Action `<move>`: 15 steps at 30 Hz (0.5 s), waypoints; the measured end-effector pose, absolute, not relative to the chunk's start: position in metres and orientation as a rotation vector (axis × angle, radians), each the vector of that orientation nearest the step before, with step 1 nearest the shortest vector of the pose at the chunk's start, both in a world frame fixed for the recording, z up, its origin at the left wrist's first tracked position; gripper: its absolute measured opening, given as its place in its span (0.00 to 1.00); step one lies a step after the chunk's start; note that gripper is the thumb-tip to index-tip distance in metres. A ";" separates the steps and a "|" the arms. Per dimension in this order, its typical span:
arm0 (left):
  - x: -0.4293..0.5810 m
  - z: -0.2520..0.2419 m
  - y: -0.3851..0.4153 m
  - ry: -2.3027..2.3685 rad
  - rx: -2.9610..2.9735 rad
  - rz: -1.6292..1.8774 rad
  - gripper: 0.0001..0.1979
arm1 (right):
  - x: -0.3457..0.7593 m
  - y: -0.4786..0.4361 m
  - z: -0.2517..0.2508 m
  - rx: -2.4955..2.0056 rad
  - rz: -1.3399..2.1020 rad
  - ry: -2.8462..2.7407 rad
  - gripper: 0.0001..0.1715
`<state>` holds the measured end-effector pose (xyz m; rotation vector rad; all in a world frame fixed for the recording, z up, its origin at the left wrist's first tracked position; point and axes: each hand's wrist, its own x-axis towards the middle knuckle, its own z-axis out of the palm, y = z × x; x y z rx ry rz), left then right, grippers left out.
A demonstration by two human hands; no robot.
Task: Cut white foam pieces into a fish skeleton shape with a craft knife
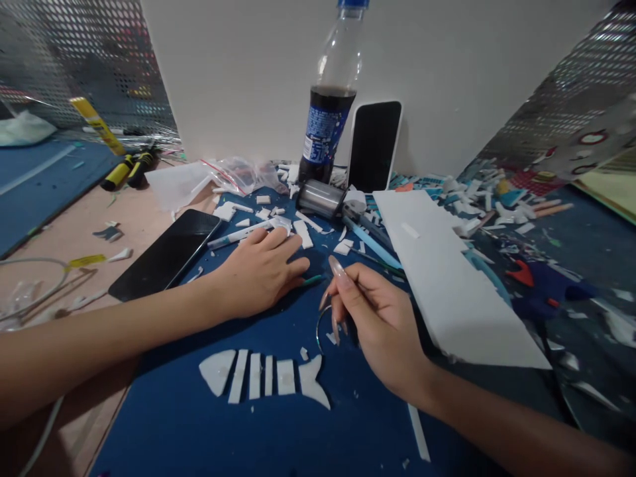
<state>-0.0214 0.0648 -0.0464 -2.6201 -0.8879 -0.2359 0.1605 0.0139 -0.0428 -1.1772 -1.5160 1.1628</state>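
My left hand [265, 268] rests palm down among white foam scraps, its fingers bent and its fingertips mostly hidden. A thin green sliver [313, 280] shows at its thumb side; whether the hand grips it is unclear. Beside the knuckles lies a whitish, pen-like stick [233, 237]. My right hand [382, 321] is closed, thumb uppermost, with a thin curved wire [318, 331] hanging from its fingers. Below both hands, white foam pieces lie spaced in a fish shape: a head [217, 372], several strips [255, 375] and a tail [312, 381].
A dark phone [166, 255] lies left of my left hand. A wire spool [320, 199], a cola bottle [325, 126] and an upright phone [375, 146] stand behind. A white foam sheet [447, 285], light-blue-handled pliers [372, 242] and a blue glue gun [541, 288] are rightward.
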 end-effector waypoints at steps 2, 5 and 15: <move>-0.020 -0.045 0.066 -0.887 -2.662 -0.224 0.10 | 0.161 0.014 -0.042 -1.173 1.156 -1.535 0.18; -0.020 -0.045 0.067 -0.884 -2.716 -0.215 0.09 | 0.160 0.013 -0.042 -1.151 1.151 -1.552 0.18; -0.020 -0.043 0.066 -0.752 -2.597 -0.151 0.02 | 0.160 0.014 -0.043 -1.098 1.167 -1.535 0.17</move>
